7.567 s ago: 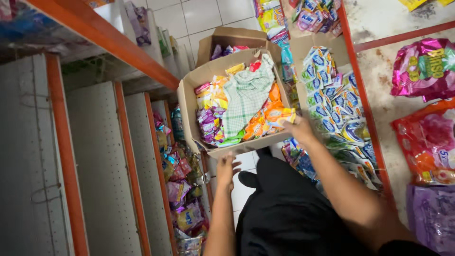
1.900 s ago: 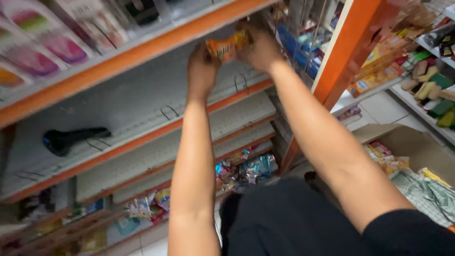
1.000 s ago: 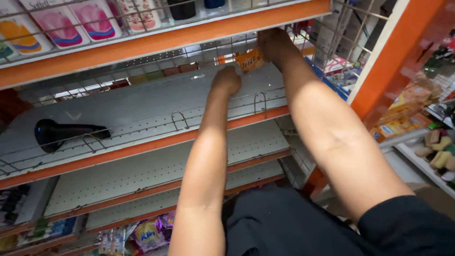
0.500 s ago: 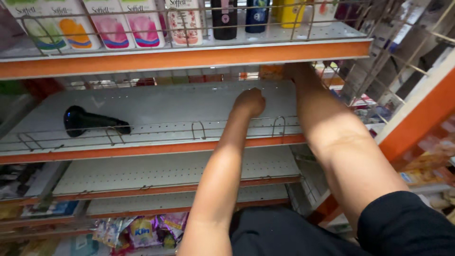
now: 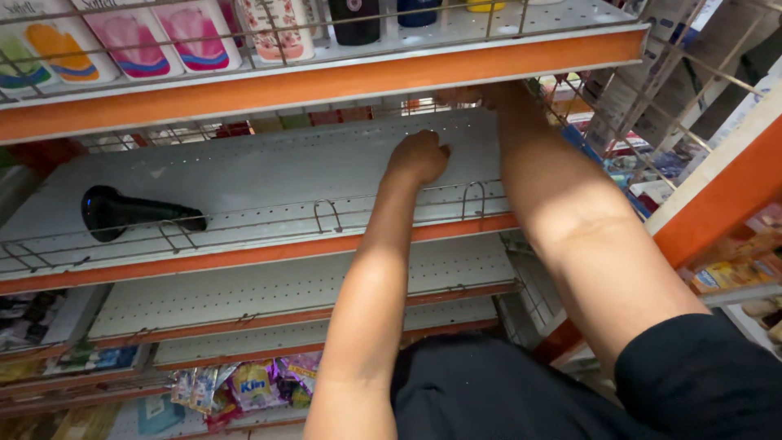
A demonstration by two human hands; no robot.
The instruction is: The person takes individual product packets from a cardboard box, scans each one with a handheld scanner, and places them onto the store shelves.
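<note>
Both hands are in over the middle shelf [image 5: 269, 167], a grey perforated metal deck that is bare where I'm reaching.

Left hand [image 5: 419, 156]: resting on the middle shelf toward its back, fingers curled in narrow, nothing visible in it.

Right hand [image 5: 466, 95]: further in at the back right corner of the middle shelf, tucked under the orange lip of the upper shelf [image 5: 326, 80]. It's mostly hidden, so I can't tell if it's open, closed or holding anything.

My read on the step: working at the rear corner of the middle shelf, deep reach with both arms extended. Any next move calls for pulling the arms straight back and low, because clearance under the upper shelf lip is tight.

Around the middle shelf:
- wire rail [image 5: 326, 216] along its front edge, with hoops standing up right by my left forearm, a snag point
- black handheld device [image 5: 138, 213] lying at its left front, well apart from both hands
- coloured packs [image 5: 244, 129] behind its back grid, too small to tell what kind
- pouches and bottles [image 5: 187, 37] on the upper shelf above it
- two bare decks below it, then snack packets [image 5: 252, 383] lower down
- wire side rack [image 5: 652, 90] to its right, close to my right arm
</note>
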